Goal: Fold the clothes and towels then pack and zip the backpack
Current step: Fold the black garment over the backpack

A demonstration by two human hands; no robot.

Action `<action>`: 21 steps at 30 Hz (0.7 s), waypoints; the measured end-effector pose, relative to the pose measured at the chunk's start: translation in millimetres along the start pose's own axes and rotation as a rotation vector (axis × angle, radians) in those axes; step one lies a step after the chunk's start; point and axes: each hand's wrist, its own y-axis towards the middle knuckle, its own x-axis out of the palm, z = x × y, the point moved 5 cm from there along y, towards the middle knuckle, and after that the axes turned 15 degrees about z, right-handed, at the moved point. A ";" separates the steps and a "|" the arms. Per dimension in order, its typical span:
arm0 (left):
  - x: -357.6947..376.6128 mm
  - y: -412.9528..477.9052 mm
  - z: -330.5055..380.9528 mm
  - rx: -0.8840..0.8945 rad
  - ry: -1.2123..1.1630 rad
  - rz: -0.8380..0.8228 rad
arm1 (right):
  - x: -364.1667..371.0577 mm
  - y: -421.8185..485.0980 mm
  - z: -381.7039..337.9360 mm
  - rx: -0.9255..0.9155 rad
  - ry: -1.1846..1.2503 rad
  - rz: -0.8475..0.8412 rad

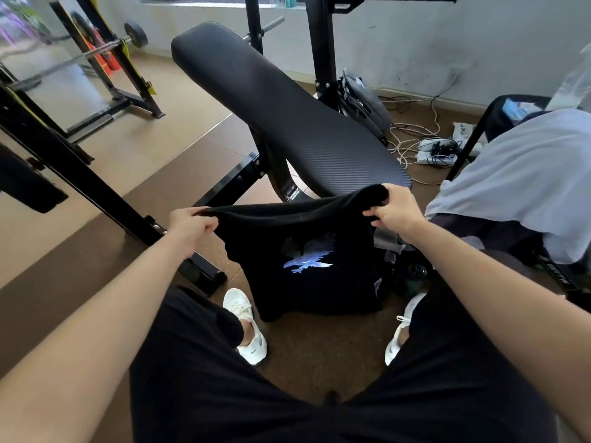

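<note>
Across the middle and upper part of the frame, the weight bench (287, 116) takes the most room. It's one long black pad with a fine ribbed weave and rounded ends, running from upper left down to centre right. Its near end and its frame dip out of sight behind the shirt.

Over at the right edge is a pale lilac cloth (524, 174), smooth and slack. It's draped over something I can't make out, and the frame's border cuts it off.

Dead centre is the black T-shirt (307, 292), soft and matte, hanging in the air in front of the bench's near end, between the person's knees. Its top edge stretches side to side, rising a touch toward the right, and the body drops straight down toward the brown speckled floor (319, 353). The hem sits between the white sneakers (246, 327).

The print faces the camera: a bluish-white eagle (308, 259), head toward lower left. Collar and sleeves are lost in the black folds. Grey and dark shapes behind the shirt's right side are too covered to name.

The left hand (192, 223) has its fingers curled, pinching the top edge's left end. The right hand (395, 212) has its fingers wrapped round the bunched right end.

Lower right of the shirt, a dark rounded bottle (415, 276) is half hidden.
</note>
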 end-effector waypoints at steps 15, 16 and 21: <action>-12.9 -20.7 33.0 0.436 0.509 0.276 | -9.0 -10.8 -24.7 -0.379 -0.697 0.288; -14.3 -21.9 34.5 0.446 0.502 0.310 | -8.6 -11.1 -25.1 -0.387 -0.703 0.294; -12.8 -27.6 42.0 0.473 0.489 0.284 | -11.5 -8.5 -24.3 -0.388 -0.645 0.290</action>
